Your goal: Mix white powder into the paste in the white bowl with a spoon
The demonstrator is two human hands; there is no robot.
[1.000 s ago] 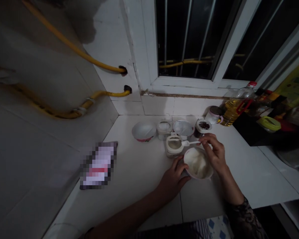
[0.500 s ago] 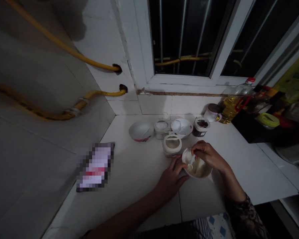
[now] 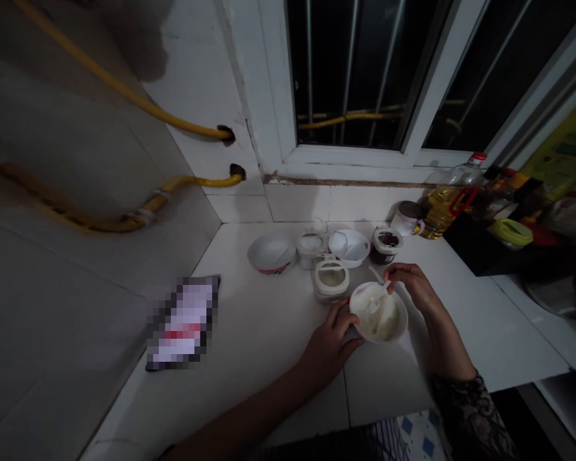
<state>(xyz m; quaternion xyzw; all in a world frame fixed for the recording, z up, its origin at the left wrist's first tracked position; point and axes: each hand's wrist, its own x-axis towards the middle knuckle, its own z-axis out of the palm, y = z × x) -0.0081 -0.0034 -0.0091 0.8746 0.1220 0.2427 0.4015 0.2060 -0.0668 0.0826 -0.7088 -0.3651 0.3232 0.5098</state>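
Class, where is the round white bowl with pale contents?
In the head view, the bowl is right of centre, bare left hand at its rim, bare right hand above.

The bowl (image 3: 361, 298) and spoon (image 3: 375, 305) look white, the pipes (image 3: 196, 181) yellow, the sleeve (image 3: 475, 410) dark-patterned.

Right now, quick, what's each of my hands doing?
Left hand: holding the bowl at its near left side.
Right hand: closed, pinching the small white spoon over the bowl.

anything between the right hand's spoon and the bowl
Nothing visible: the right hand holds the spoon with its scoop in or over the open bowl; the left hand touches the bowl's side, clear of the spoon.
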